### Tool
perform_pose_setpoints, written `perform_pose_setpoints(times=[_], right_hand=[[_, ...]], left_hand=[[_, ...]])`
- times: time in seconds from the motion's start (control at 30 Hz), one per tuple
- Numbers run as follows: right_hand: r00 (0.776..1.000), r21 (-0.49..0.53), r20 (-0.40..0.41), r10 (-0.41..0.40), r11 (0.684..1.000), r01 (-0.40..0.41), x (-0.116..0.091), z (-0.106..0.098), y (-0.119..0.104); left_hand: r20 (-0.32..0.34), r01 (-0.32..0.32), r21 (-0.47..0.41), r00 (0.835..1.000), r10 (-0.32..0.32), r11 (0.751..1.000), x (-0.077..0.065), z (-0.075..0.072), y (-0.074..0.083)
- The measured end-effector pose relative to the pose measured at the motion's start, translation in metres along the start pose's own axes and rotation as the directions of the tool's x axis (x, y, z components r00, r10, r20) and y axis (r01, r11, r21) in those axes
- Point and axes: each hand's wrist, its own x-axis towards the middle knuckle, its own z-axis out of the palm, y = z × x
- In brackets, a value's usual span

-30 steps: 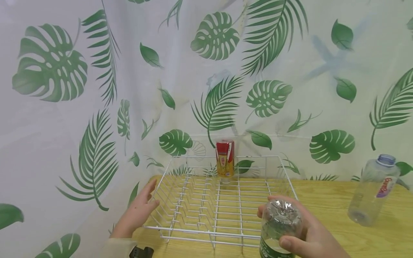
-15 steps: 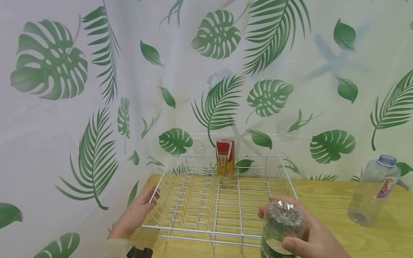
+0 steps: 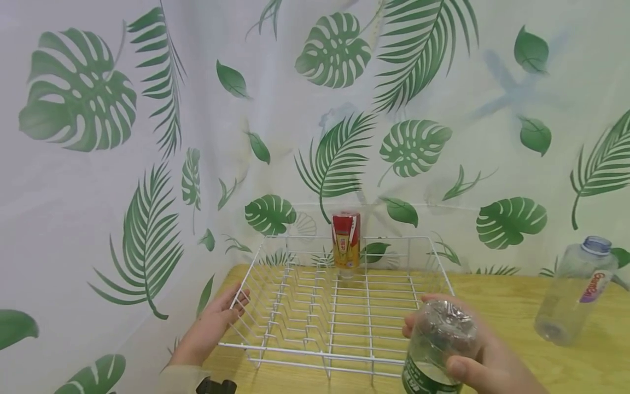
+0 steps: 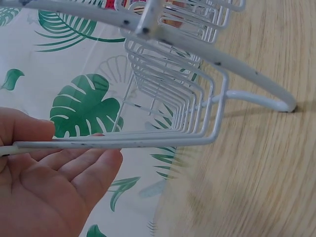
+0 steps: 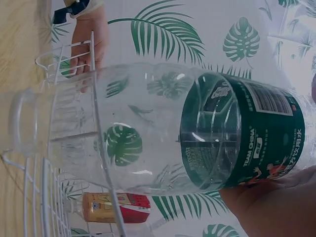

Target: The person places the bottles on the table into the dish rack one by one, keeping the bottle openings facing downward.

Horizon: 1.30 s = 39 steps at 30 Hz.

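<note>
A white wire dish rack (image 3: pixel 344 358) stands on the wooden table. My left hand (image 3: pixel 216 323) is at its left side with fingers extended; in the left wrist view the rack's top wire (image 4: pixel 98 144) runs between thumb and fingers. My right hand (image 3: pixel 484 355) grips a clear plastic bottle (image 3: pixel 440 339) with a green label, held upside down by the rack's front right corner. Its uncapped neck (image 5: pixel 22 121) points toward the table in the right wrist view. Inside the rack at the back, a bottle with a red and yellow label (image 3: pixel 346 241) stands upside down.
Right of the rack, a clear bottle with a blue-tinted neck (image 3: pixel 573 293) stands upright on the wooden table (image 3: pixel 502 312). Behind and to the left hangs a white sheet with green leaf prints (image 3: pixel 275 109). Rows of wire dividers (image 3: pixel 307 312) fill the rack's left half.
My left hand has lowered slightly, its fingers now overlapping the rack's side wires. The green-labelled bottle has moved a little to the right with my right hand and tilted slightly.
</note>
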Motion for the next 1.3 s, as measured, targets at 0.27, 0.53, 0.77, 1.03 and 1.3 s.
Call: perform_pose_setpoints(times=[0.27, 0.53, 0.77, 1.03, 1.3], right_hand=[[0.999, 0.037, 0.014, -0.044, 0.998, 0.043, 0.002, -0.011, -0.027], [0.959, -0.094, 0.02, -0.283, 0.954, 0.283, 0.045, -0.015, -0.063], [0.957, -0.196, -0.116, -0.266, 0.951, 0.241, 0.086, -0.013, -0.089], [0.93, -0.387, -0.331, -0.159, 0.922, 0.02, 0.124, -0.031, -0.088], [0.89, -0.489, -0.449, -0.083, 0.856, -0.167, 0.164, -0.066, -0.062]], left_hand=[[-0.014, 0.01, -0.011, 1.0, -0.01, 1.0, 0.0, 0.003, 0.001], [-0.021, 0.003, -0.019, 1.0, -0.003, 1.0, 0.001, 0.002, -0.001], [-0.021, 0.004, -0.028, 1.0, -0.005, 1.0, 0.002, 0.001, 0.0], [-0.043, 0.016, -0.027, 0.999, -0.017, 0.999, 0.003, 0.003, 0.0], [-0.049, 0.015, -0.03, 0.999, -0.016, 0.999, 0.002, 0.003, -0.002]])
